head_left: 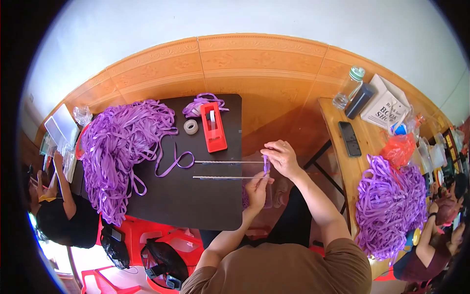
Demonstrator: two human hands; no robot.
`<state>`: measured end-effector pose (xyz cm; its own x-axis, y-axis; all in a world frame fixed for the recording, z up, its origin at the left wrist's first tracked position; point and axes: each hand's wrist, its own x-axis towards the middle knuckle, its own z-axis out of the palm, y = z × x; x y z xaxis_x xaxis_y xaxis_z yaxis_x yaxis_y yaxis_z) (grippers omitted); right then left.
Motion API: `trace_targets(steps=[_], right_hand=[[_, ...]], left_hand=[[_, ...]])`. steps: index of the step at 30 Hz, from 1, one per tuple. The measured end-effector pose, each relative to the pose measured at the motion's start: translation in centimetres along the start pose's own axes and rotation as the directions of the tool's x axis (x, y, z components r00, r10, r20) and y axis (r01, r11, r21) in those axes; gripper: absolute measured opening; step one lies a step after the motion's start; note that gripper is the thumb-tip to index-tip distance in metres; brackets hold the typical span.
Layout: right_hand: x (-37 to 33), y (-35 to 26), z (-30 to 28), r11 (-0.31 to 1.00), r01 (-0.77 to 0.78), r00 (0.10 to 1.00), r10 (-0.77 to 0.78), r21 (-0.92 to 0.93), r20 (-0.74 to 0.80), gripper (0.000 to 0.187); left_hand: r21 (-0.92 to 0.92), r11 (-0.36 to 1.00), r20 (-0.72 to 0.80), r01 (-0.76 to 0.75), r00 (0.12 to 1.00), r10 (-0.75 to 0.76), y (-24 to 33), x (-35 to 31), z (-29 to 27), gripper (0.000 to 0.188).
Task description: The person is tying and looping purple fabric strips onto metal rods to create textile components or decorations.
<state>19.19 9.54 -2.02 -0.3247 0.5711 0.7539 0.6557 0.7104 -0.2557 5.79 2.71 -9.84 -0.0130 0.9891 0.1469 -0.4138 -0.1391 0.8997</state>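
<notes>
Two thin metal rods, an upper one [225,162] and a lower one [223,178], stick out side by side past the right edge of the dark table [196,206]. A short length of purple ribbon [266,164] spans the rods' outer ends. My right hand [283,158] pinches this ribbon by the upper rod. Just below the lower rod, my left hand [256,191] is closed with its fingertips on the ribbon's lower part. Its exact grip is small and partly hidden. On the table, a loose looped strand [171,169] lies left of the rods.
A large purple ribbon heap [122,137] covers the table's left side. Behind the rods are a red tape dispenser [214,132] and a tape roll [191,127]. The wooden table [338,132] at right holds a phone [349,138], bottles and another ribbon heap [391,210]. People sit at both sides.
</notes>
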Motion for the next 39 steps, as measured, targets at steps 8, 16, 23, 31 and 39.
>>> trace_targets(steps=[8,16,23,31,39], right_hand=[[0.1,1.2,3.1,0.978,-0.05,0.999,0.048,0.201,0.018,0.024],[-2.0,-0.2,6.9,0.81,-0.242,0.969,0.226,0.535,0.098,0.017],[-9.2,-3.2,8.1,0.431,-0.652,0.741,0.537,0.625,0.403,0.012],[-21.3,-8.9,9.1,0.291,-0.803,0.588,0.523,0.519,0.617,0.009],[-22.6,-13.9,8.9,0.008,-0.721,0.544,0.624,0.693,0.56,0.01]], left_hand=[[-0.029,0.996,-0.127,-0.086,0.988,0.082,0.2,0.7,-0.2,0.019],[-0.011,1.0,-0.151,-0.01,0.988,0.008,0.5,-0.3,-0.6,0.019],[0.114,0.981,-0.011,0.16,0.987,-0.159,0.9,-4.3,-3.0,0.019],[0.142,0.952,0.107,0.272,0.952,-0.288,0.8,-9.4,-6.1,0.018],[-0.01,0.914,0.117,0.406,0.908,-0.402,0.1,-10.9,-7.9,0.016]])
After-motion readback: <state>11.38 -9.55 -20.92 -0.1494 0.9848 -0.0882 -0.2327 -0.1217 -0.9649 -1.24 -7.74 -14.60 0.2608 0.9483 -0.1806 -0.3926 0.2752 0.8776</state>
